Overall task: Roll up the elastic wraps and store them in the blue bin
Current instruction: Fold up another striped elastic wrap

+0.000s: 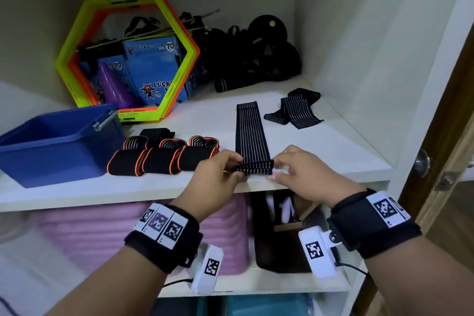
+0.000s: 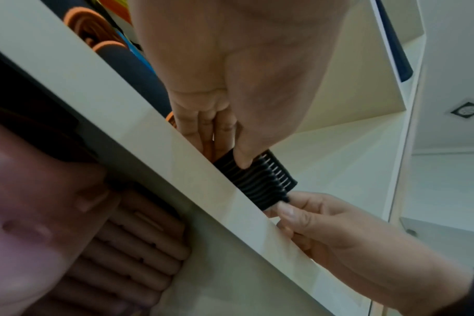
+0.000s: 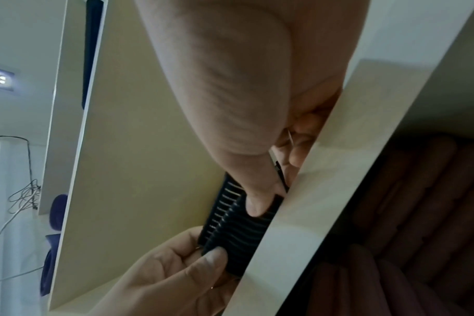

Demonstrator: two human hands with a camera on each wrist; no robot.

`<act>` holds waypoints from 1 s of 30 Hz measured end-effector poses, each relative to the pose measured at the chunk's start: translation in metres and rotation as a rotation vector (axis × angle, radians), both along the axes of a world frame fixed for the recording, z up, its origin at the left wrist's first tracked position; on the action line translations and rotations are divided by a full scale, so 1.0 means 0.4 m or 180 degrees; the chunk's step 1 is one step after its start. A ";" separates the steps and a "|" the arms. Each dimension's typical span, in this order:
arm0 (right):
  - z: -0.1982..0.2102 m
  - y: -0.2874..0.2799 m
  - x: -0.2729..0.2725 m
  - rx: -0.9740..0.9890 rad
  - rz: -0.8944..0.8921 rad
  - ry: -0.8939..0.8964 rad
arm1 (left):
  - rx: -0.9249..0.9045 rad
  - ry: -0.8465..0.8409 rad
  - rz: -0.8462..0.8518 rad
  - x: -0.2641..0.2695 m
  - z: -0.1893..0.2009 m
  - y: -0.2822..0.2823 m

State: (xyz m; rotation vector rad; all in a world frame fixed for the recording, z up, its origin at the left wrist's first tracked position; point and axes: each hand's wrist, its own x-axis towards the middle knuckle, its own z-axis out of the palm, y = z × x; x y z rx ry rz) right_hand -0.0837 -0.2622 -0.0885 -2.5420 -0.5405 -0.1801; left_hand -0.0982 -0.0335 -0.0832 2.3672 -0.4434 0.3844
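A black elastic wrap with thin white stripes (image 1: 250, 133) lies stretched out on the white shelf (image 1: 333, 151), its near end rolled into a small coil (image 1: 255, 167) at the shelf's front edge. My left hand (image 1: 218, 174) pinches the coil's left end (image 2: 230, 162). My right hand (image 1: 297, 169) pinches its right end (image 3: 260, 211). The blue bin (image 1: 51, 146) stands open at the shelf's left. A second striped wrap (image 1: 295, 111) lies crumpled at the back right. Several orange-edged black wraps (image 1: 161, 159) lie rolled between the bin and my left hand.
Yellow and orange hexagon rings (image 1: 128, 59) lean at the back over blue boxes (image 1: 154, 72). Black straps and gear (image 1: 256, 54) pile up in the back corner. A pink ribbed mat (image 1: 102, 236) fills the shelf below. A wooden door with a knob (image 1: 423, 161) stands at the right.
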 end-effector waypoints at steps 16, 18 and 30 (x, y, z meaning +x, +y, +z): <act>0.017 0.037 0.011 0.0741 -0.0949 0.0307 | -0.0324 -0.0044 0.0841 0.059 -0.004 -0.049; 0.017 0.035 0.014 0.0823 -0.1046 0.0339 | -0.0245 -0.0064 0.0836 0.059 -0.002 -0.053; 0.032 0.045 0.004 0.0903 -0.0768 0.0295 | 0.0093 -0.0187 0.0931 0.071 0.006 -0.067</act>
